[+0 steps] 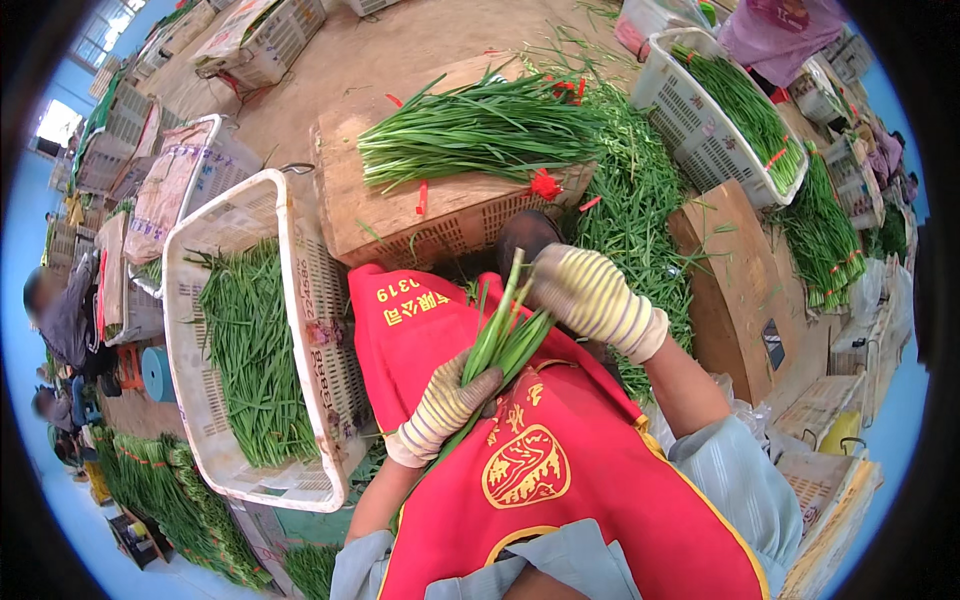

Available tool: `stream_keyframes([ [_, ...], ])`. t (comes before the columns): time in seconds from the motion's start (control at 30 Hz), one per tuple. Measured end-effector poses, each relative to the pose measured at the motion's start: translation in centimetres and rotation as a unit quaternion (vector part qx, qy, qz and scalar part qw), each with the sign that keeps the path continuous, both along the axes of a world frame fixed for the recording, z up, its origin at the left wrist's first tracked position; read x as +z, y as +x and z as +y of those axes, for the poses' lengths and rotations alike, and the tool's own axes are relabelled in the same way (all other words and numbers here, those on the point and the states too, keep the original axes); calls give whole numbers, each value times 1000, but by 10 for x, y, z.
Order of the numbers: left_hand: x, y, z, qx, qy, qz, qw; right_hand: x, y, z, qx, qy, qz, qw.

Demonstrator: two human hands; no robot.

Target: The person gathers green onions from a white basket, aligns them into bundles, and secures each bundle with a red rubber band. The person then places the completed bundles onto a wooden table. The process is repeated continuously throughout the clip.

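Note:
My left hand (454,401), in a striped knitted glove, grips a small bunch of garlic chives (501,337) over my lap. The pale stalk ends point up and away from me. At those ends is my right hand (589,296), gloved alike, with its fingers curled in and blurred; whether they pinch a stalk cannot be made out. Under both hands spreads a red apron (600,465) with yellow trim and printing. Ahead of me, a larger pile of chives (480,135) lies on a wooden board (352,217) over a plastic crate.
At left stands a white plastic crate (281,202) partly filled with loose chives (251,360). Leaf scraps (637,225) cover the floor at right, beside another board (739,300) bearing a phone (772,345). A crate of tied chives (675,105) stands beyond. People (67,315) sit far left.

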State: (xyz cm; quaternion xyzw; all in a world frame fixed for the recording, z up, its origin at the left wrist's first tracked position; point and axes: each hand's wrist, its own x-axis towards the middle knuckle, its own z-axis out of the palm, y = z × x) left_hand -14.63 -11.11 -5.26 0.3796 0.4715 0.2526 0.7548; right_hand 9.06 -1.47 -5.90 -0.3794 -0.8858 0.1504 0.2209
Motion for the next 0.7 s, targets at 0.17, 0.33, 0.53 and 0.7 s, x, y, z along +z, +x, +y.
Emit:
stream_keyframes([
  [0.17,1,-8,-3,29,-13,-51,998,-13,73,19,-173,-382,33,907],
  [0.33,-9,-6,-2,-15,-23,-29,999,36,61,6,-129,-271,92,950],
  [0.53,4,-7,3,-40,-44,-12,998,34,8,6,-39,-511,226,829],
  [0.7,-4,-14,-3,25,-39,-57,997,15,55,10,-126,-456,295,830],
])
